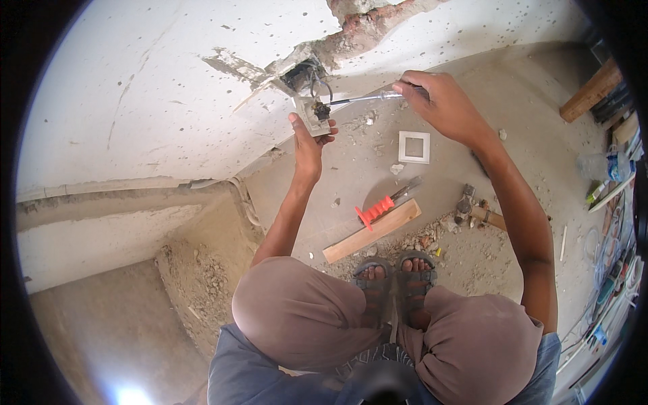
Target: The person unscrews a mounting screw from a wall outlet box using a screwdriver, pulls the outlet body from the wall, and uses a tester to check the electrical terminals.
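My left hand (pixel 311 142) grips a pale wall socket (pixel 312 123) by its sides, its back with dark terminals turned up. Wires (pixel 325 84) run from it into a rough hole (pixel 299 75) broken in the white wall. In my right hand (pixel 439 104) is a screwdriver (pixel 368 99), held by its handle, which the fingers mostly hide. Its shaft points left, and the tip is at the dark terminals; whether it sits in a screw is too small to tell.
On the floor lie a white square frame (pixel 414 147), a chisel with an orange grip (pixel 378 210), a wooden strip (pixel 372 231) and a hammer (pixel 466 204) amid rubble. Tools, a plastic bottle (pixel 603 166) and cables crowd the right edge. A pipe (pixel 244 202) runs down the wall corner.
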The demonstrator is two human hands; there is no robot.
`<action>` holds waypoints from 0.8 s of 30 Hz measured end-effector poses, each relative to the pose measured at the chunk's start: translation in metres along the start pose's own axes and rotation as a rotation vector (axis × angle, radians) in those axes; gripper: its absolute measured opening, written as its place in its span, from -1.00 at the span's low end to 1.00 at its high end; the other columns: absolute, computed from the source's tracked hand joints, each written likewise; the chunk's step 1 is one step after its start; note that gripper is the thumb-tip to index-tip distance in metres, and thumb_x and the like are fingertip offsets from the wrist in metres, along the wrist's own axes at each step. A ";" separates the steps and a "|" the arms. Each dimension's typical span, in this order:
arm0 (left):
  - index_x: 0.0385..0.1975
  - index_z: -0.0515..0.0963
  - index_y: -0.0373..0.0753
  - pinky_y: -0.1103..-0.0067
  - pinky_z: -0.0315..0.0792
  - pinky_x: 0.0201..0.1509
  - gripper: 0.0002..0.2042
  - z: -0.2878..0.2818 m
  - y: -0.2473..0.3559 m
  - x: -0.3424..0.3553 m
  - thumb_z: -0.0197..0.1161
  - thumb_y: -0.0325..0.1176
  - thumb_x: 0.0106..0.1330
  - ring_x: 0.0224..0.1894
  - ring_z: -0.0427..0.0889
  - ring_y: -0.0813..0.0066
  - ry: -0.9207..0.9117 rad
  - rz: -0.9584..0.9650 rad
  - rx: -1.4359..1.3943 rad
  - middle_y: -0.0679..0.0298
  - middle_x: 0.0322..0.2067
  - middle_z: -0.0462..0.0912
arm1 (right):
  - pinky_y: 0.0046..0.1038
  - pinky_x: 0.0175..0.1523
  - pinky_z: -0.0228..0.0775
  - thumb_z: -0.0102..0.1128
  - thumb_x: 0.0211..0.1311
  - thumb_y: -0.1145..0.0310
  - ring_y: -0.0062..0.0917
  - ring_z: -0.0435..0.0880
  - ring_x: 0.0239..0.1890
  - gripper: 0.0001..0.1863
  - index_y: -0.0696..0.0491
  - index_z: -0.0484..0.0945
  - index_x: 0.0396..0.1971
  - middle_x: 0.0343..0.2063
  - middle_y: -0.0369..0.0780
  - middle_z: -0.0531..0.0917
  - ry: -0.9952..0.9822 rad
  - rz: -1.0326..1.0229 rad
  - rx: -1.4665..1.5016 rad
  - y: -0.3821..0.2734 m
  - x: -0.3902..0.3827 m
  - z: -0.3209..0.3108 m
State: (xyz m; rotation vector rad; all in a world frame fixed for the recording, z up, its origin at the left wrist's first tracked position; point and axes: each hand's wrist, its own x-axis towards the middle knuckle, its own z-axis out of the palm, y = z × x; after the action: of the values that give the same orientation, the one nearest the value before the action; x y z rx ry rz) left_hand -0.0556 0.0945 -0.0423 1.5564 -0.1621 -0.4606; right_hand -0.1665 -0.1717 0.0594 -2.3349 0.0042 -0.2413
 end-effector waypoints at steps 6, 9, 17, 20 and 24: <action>0.17 0.38 -0.31 0.44 0.42 -0.03 -0.12 -0.011 -0.009 0.010 -0.54 0.43 0.39 -0.15 0.60 0.31 -0.049 0.012 -0.015 0.07 -0.14 0.64 | -0.43 -0.22 0.41 0.23 0.31 0.37 -0.47 0.54 -0.41 -0.82 0.18 0.61 -0.24 -0.39 -0.14 0.64 0.134 -0.214 0.124 0.003 0.002 0.000; 0.18 0.38 -0.31 0.44 0.42 -0.02 -0.11 -0.014 -0.007 0.009 -0.55 0.43 0.39 -0.13 0.61 0.31 -0.064 0.019 -0.021 0.05 -0.12 0.64 | -0.45 -0.21 0.42 0.23 0.30 0.41 -0.48 0.56 -0.40 -0.85 0.17 0.63 -0.23 -0.38 -0.16 0.62 0.142 -0.106 0.182 -0.010 -0.003 -0.004; 0.21 0.36 -0.30 0.44 0.43 0.00 -0.13 -0.012 -0.003 0.008 -0.54 0.41 0.40 -0.11 0.62 0.31 -0.127 0.005 -0.074 0.03 -0.09 0.64 | -0.36 -0.27 0.44 0.26 0.26 0.32 -0.34 0.60 -0.41 -0.80 0.13 0.65 -0.24 -0.41 -0.13 0.62 0.226 -0.213 0.143 -0.016 -0.006 0.007; 0.21 0.36 -0.30 0.44 0.43 -0.01 -0.13 -0.013 -0.002 0.007 -0.54 0.41 0.40 -0.11 0.62 0.31 -0.140 0.015 -0.076 0.03 -0.08 0.64 | -0.36 -0.27 0.45 0.26 0.26 0.30 -0.33 0.61 -0.41 -0.79 0.13 0.65 -0.23 -0.41 -0.12 0.62 0.208 -0.186 0.155 -0.014 -0.006 0.011; 0.21 0.36 -0.30 0.44 0.44 -0.01 -0.13 -0.014 -0.002 0.007 -0.54 0.41 0.40 -0.11 0.63 0.31 -0.142 0.010 -0.083 0.02 -0.08 0.64 | -0.37 -0.26 0.46 0.25 0.29 0.28 -0.34 0.61 -0.42 -0.76 0.15 0.65 -0.23 -0.41 -0.10 0.64 0.203 -0.168 0.196 -0.013 -0.005 0.014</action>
State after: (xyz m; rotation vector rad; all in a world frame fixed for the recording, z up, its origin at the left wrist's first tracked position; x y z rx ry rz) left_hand -0.0441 0.1044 -0.0459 1.4414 -0.2569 -0.5638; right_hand -0.1695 -0.1526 0.0587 -2.1090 -0.1113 -0.5380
